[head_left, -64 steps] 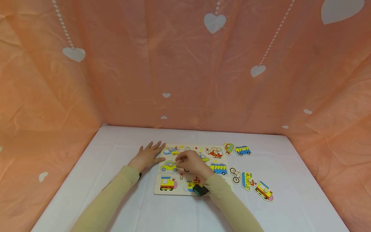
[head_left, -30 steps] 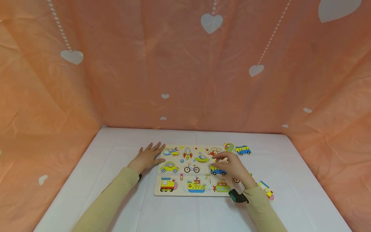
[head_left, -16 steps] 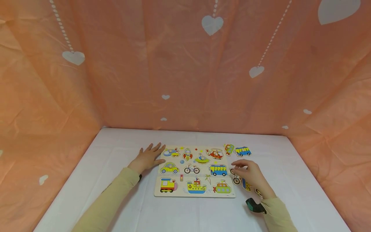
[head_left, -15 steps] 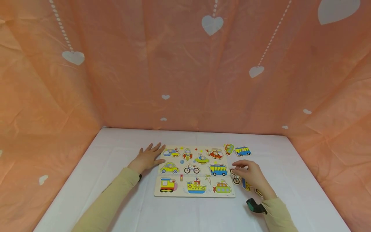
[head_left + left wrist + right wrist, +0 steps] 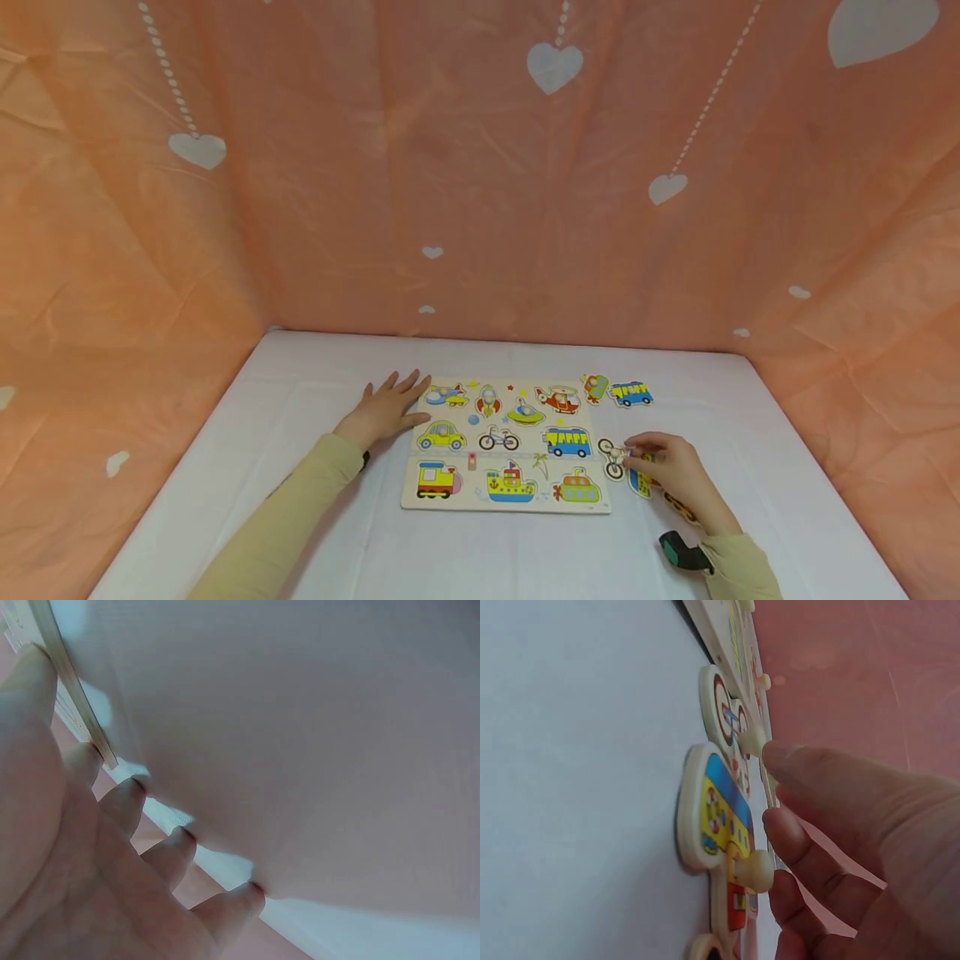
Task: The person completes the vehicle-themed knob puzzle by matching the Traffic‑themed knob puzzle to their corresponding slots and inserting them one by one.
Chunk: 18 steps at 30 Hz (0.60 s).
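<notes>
A wooden peg puzzle board point(image 5: 468, 497) with vehicle pictures lies flat on the white table. My left hand point(image 5: 386, 414) rests with fingers spread at its left edge, the thumb point(image 5: 30, 682) touching the board. To the right of the board, my right hand point(image 5: 675, 471) hovers low at a bicycle puzzle piece point(image 5: 612, 460). In the right wrist view the thumb point(image 5: 810, 769) is close beside its pale knob point(image 5: 751, 740), with no finger seen closed round it. A boat piece point(image 5: 705, 817) lies below the hand, its knob free. A train piece point(image 5: 681, 507) is mostly hidden by the hand.
A submarine piece point(image 5: 596, 388) and a bus piece point(image 5: 632, 394) lie off the board's upper right corner. On the board, the plane, rocket, saucer, helicopter and car show knobs. A peach curtain point(image 5: 480, 208) with white hearts hangs behind the table point(image 5: 315, 358).
My right hand has moved from over the board's middle across to the right, then lower beside the bicycle piece. The left hand has stayed on the board's left edge.
</notes>
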Available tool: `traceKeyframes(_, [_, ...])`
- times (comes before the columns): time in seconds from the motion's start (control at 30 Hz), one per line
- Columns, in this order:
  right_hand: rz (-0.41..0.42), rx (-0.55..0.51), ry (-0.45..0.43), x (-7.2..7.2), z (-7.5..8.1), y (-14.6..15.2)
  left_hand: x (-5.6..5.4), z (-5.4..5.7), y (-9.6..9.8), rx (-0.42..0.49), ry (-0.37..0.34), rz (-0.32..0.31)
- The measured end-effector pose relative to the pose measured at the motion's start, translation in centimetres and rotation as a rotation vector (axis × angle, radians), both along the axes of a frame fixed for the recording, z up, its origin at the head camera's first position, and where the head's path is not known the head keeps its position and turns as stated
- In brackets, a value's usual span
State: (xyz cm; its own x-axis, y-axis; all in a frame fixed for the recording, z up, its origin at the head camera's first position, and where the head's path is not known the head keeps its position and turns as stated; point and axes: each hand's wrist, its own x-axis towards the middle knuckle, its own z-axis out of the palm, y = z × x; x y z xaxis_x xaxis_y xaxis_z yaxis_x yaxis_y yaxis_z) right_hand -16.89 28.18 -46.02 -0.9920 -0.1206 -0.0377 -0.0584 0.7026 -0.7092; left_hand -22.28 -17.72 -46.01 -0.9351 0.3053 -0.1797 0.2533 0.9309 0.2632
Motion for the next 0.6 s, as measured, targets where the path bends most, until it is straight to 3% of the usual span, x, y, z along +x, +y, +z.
traceKeyframes(0.2, [0.008, 0.06, 0.048, -0.5, -0.4, -0.4, 0.0, 0.5, -0.2, 0.029, 0.016, -0.009])
traceKeyframes(0.6, [-0.063, 0.056, 0.011, -0.5, -0.7, -1.5, 0.0, 0.3, 0.1, 0.007, -0.013, 0.0])
